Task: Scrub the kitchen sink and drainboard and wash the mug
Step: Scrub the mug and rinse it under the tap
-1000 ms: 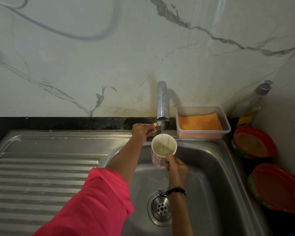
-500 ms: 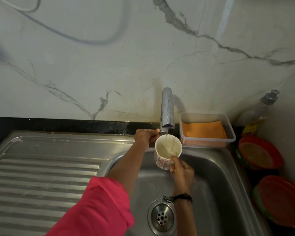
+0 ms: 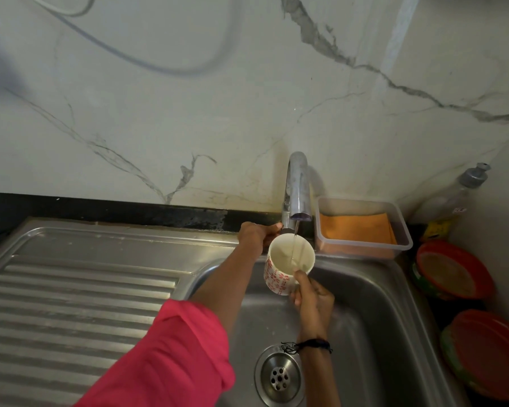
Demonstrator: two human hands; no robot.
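Mug under running tap, held over sink basin.

Mug [image 3: 288,264], white with red floral print, below the tap [image 3: 298,189] spout, thin stream entering it; right hand [image 3: 313,298] pinches its near rim. Left hand [image 3: 254,236] grips the tap base. Sink [image 3: 379,333] basin beneath; drainboard [image 3: 71,304] left of tap; clear tub [image 3: 363,227] with orange cloth right of tap.

No legible text anywhere; bottle [image 3: 453,201] label at right too small, blurred to read
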